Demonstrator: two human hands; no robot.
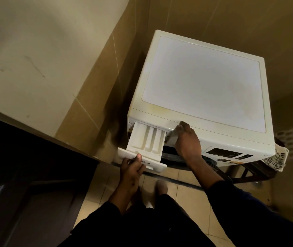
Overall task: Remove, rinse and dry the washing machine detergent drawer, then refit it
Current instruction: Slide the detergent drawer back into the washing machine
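Observation:
A white washing machine stands in a corner, seen from above. Its detergent drawer is pulled far out at the front left and shows three long compartments. My left hand grips the drawer's front panel, thumb on top and fingers curled beneath. My right hand rests against the machine's front edge just right of the drawer opening, fingertips touching the top rim. What the right fingers do underneath is hidden.
A beige wall juts out close on the left of the machine. A white laundry basket sits at the machine's right. The machine rests on a dark stand over a tiled floor. A dark door lies lower left.

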